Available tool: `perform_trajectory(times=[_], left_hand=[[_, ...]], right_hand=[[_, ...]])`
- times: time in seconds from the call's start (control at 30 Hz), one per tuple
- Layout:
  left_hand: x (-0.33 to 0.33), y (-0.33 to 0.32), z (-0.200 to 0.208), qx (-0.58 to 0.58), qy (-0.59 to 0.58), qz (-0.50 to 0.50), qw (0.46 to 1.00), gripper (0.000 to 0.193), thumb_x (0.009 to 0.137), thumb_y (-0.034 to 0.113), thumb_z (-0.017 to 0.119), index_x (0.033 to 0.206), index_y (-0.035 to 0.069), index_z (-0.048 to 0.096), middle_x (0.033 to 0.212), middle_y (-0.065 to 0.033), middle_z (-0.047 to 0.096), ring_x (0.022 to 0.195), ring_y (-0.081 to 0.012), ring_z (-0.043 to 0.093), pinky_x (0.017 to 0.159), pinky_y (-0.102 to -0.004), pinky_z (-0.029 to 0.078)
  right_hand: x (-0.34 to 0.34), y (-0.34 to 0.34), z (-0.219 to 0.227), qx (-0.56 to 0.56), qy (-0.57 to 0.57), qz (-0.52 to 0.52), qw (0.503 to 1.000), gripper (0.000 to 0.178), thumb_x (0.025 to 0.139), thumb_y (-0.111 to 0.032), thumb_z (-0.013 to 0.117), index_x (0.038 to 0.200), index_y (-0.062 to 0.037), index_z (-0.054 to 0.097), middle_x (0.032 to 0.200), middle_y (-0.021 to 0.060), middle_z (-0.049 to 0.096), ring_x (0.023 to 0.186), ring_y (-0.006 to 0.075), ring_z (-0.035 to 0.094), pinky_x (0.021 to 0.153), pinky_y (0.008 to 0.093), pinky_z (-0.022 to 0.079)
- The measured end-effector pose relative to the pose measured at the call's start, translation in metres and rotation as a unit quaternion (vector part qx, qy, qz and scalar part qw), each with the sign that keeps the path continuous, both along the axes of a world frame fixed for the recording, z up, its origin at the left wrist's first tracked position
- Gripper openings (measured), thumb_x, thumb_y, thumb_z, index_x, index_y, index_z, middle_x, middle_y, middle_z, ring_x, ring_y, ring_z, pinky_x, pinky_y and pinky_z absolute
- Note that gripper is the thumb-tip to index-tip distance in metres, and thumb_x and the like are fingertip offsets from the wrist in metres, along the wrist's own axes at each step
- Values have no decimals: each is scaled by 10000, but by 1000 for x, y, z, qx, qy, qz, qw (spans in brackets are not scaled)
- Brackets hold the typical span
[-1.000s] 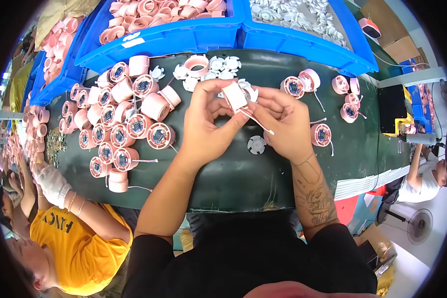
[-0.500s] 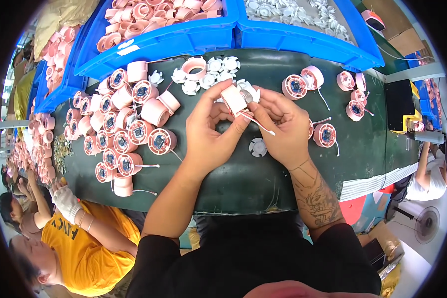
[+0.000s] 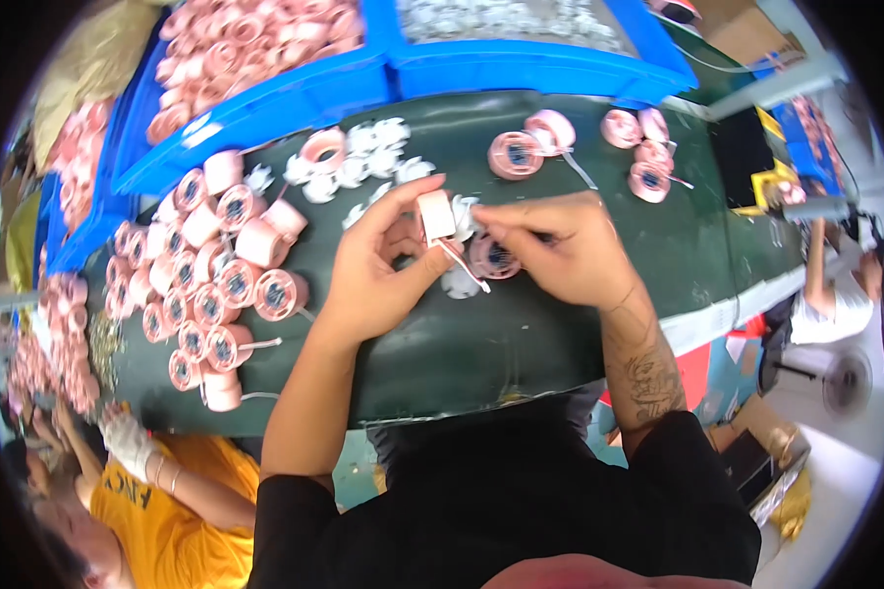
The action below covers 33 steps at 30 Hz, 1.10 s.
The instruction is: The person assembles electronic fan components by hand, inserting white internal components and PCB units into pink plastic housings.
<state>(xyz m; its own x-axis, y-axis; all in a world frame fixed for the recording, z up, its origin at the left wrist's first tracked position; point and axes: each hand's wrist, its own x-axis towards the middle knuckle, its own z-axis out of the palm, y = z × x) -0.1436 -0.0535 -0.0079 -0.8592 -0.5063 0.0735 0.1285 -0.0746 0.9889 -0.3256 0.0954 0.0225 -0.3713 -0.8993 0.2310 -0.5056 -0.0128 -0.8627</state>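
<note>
Item: one pink cylindrical housing [image 3: 436,216], tilted, raised above the green bench [image 3: 462,363], with a thin pale lead [image 3: 469,273] trailing from its lower end.
Left grip [image 3: 375,280]: closed on the housing, fingers and thumb on opposite sides.
Right grip [image 3: 565,250]: fingertips drawn together just beside the housing; blurred, so whether anything is pinched there cannot be told.
Adjacent: white vaned piece [image 3: 466,214] at the housing's right; whether joined to it, cannot tell.
Handling, as judged: light, stiff, likely smooth plastic and a little slippery; lead and its joint the fragile parts. Best hold: the outer wall, with the lead left free.
Close below: a housing with a circuit board [image 3: 493,257], and a white vaned disc [image 3: 459,285].
Limits: crowded pink housings [image 3: 236,285] to the left; blue tray of pink parts [image 3: 265,110] and blue tray of white parts [image 3: 540,65] walling the far side; bench edge toward the body.
Room: bare green surface between the forearms, and more right of the right grip.
</note>
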Motion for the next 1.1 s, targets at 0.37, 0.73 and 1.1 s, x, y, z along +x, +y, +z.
perform_trajectory(times=[0.37, 0.73, 1.1], left_hand=[[-79, -15, -13, -349, -153, 90, 920, 645, 787, 277, 858, 1337, 6, 654, 1324, -274, 645, 1214, -405, 641, 1021, -434, 512], [-2, 1, 25, -49, 109, -28, 992, 600, 904, 108, 805, 1434, -16, 553, 1388, -74, 624, 1154, -116, 595, 911, -293, 523], [12, -43, -16, 290, 133, 100, 942, 514, 1119, 411, 453, 1436, 14, 528, 1143, -46, 676, 849, -107, 555, 735, -256, 438]], right_hand=[[-123, 93, -35, 71, 342, -341, 873, 389, 748, -206, 830, 1088, -47, 725, 1018, 178, 722, 986, 387, 704, 853, 459, 578], [33, -25, 40, -47, -317, 111, 941, 418, 1012, -197, 703, 1338, -41, 494, 1007, 147, 761, 868, 156, 719, 731, 306, 571], [12, -48, -2, 237, 241, -50, 940, 199, 854, -199, 742, 995, -68, 695, 1017, 123, 721, 940, 347, 703, 826, 460, 563]])
